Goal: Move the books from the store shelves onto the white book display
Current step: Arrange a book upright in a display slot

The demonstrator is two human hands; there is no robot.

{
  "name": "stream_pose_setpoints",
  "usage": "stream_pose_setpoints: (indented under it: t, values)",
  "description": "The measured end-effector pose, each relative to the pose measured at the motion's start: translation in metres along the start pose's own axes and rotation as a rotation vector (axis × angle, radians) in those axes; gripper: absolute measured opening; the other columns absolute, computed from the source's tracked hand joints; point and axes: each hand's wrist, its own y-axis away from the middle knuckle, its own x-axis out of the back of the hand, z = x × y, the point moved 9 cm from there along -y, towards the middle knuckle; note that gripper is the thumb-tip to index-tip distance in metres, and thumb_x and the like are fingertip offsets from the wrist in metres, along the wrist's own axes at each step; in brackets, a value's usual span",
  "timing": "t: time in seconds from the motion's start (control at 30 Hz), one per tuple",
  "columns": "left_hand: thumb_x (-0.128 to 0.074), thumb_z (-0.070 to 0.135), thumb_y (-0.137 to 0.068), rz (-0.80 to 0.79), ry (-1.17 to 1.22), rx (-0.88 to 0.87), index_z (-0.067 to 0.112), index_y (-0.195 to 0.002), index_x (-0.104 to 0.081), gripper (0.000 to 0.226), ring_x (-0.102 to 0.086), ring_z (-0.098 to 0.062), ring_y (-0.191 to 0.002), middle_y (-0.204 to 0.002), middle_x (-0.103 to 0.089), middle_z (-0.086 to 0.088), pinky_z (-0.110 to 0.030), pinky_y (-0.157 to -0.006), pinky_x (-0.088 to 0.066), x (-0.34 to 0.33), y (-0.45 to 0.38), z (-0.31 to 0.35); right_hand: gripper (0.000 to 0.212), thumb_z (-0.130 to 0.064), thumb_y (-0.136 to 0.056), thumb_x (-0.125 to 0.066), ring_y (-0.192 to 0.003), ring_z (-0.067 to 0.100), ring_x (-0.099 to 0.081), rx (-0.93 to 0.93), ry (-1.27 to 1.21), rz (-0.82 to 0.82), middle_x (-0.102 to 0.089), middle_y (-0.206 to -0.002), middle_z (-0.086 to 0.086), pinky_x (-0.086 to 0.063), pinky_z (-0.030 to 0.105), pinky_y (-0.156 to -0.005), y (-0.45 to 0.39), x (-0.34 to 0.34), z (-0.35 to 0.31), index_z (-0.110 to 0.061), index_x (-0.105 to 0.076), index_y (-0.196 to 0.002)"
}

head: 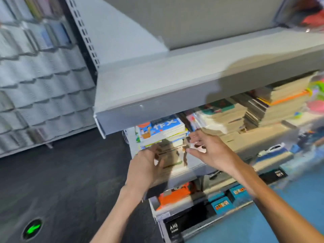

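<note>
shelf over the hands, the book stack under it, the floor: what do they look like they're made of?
Shelf: probably painted sheet metal, matte grey, with a folded front lip and slotted uprights behind.
Book stack: paper; glossy printed top cover, pale page edges below.
Floor: dark, slightly sheened, mottled; vinyl or stone-look tile, blur leaves it open.

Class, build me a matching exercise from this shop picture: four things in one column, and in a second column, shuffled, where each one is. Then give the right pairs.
Column one
1. blue-covered book
2. green arrow marker
3. orange book
4. left hand

Column two
A. on the dark floor, lower left
B. on top of the leftmost stack, under the grey shelf
C. on the shelf below the hands
D. at the front edge of the leftmost stack

Pairs: 1-B, 2-A, 3-C, 4-D
</note>
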Motion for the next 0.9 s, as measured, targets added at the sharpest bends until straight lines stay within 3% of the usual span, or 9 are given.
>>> stream_pose_setpoints:
  t: [0.07,0.17,0.33,0.4,0.47,0.53,0.7,0.8,0.9]
  values:
    - [-0.071,0.041,-0.088,0.118,0.09,0.048,0.021,-0.107,-0.06,0.029,-0.065,-0.02,-0.089,-0.096,-0.066,0.005,-0.035,-0.074,-0.051,0.014,0.004,-0.02,0.055,-0.033,-0.087,-0.076,-0.104,0.012,-0.062,-0.021,-0.015,-0.012,-0.064,-0.119,-0.002,-0.046,0.01,-0.082,-0.01,-0.006,-0.002,-0.017,-0.052,-0.133]
    - [-0.074,0.036,-0.087,0.252,0.164,0.134,0.01,-0.109,-0.054,0.039,-0.061,-0.028,-0.093,-0.104,-0.057,-0.005,-0.035,-0.074,-0.046,0.03,0.002,-0.047,0.075,-0.039,-0.082,-0.08,-0.12,0.019,-0.059,-0.063,-0.038,0.039,-0.058,-0.136,0.005,-0.047,0.035,-0.104,-0.028,-0.008,-0.004,-0.014,-0.045,-0.143]
    - [-0.072,0.045,-0.089,0.111,0.236,0.191,0.004,-0.148,-0.035,0.081,-0.054,-0.032,-0.125,-0.142,-0.051,-0.015,-0.042,-0.1,-0.047,0.024,-0.024,-0.065,0.1,-0.058,-0.067,-0.085,-0.131,0.018,-0.052,-0.141,-0.084,0.055,-0.054,-0.142,0.004,-0.044,0.041,-0.11,-0.058,-0.019,0.006,-0.016,-0.041,-0.147]
    - [-0.076,0.045,-0.086,0.042,0.37,0.218,0.008,-0.151,-0.031,0.087,-0.057,-0.025,-0.122,-0.136,-0.055,-0.006,-0.038,-0.101,-0.049,0.021,-0.035,-0.064,0.094,-0.07,-0.062,-0.08,-0.123,0.016,-0.058,-0.143,-0.042,0.054,-0.062,-0.132,-0.004,-0.047,0.034,-0.104,-0.064,-0.023,0.007,-0.02,-0.053,-0.137]
    - [-0.078,0.037,-0.085,-0.004,0.501,0.243,0.011,-0.15,-0.034,0.082,-0.062,-0.016,-0.105,-0.117,-0.061,0.003,-0.03,-0.091,-0.051,0.015,-0.043,-0.063,0.079,-0.068,-0.065,-0.078,-0.113,0.014,-0.063,-0.152,-0.008,0.051,-0.068,-0.122,-0.007,-0.049,0.028,-0.096,-0.065,-0.025,0.009,-0.023,-0.061,-0.127]
    - [-0.078,0.033,-0.086,0.004,0.565,0.262,0.012,-0.143,-0.043,0.07,-0.066,-0.015,-0.099,-0.106,-0.064,0.007,-0.027,-0.085,-0.051,0.011,-0.048,-0.064,0.084,-0.075,-0.058,-0.075,-0.111,0.013,-0.064,-0.152,-0.044,0.069,-0.068,-0.12,-0.008,-0.051,0.03,-0.094,-0.066,-0.025,0.01,-0.024,-0.063,-0.123]
    - [-0.074,0.028,-0.091,0.112,0.466,0.23,0.005,-0.128,-0.057,0.046,-0.068,-0.022,-0.097,-0.116,-0.072,-0.009,-0.014,-0.067,-0.041,0.015,-0.042,-0.056,0.079,-0.076,-0.062,-0.071,-0.114,0.012,-0.059,-0.144,-0.04,0.094,-0.067,-0.117,-0.013,-0.05,0.032,-0.096,-0.053,-0.029,0.002,-0.029,-0.061,-0.124]
    - [-0.072,0.024,-0.093,0.166,0.419,0.191,0.002,-0.128,-0.057,0.044,-0.068,-0.03,-0.105,-0.117,-0.072,-0.013,-0.021,-0.072,-0.041,0.022,-0.027,-0.047,0.082,-0.081,-0.058,-0.065,-0.114,0.01,-0.062,-0.122,-0.078,0.109,-0.069,-0.116,-0.019,-0.052,0.037,-0.099,-0.04,-0.028,-0.002,-0.034,-0.062,-0.126]
    - [-0.074,0.027,-0.091,0.152,0.409,0.168,0.006,-0.123,-0.06,0.041,-0.07,-0.023,-0.096,-0.112,-0.074,-0.009,-0.025,-0.075,-0.048,0.022,-0.01,-0.045,0.051,-0.061,-0.075,-0.075,-0.094,-0.005,-0.061,-0.131,-0.151,0.089,-0.07,-0.104,-0.022,-0.049,0.021,-0.086,-0.018,-0.025,-0.008,-0.033,-0.066,-0.116]
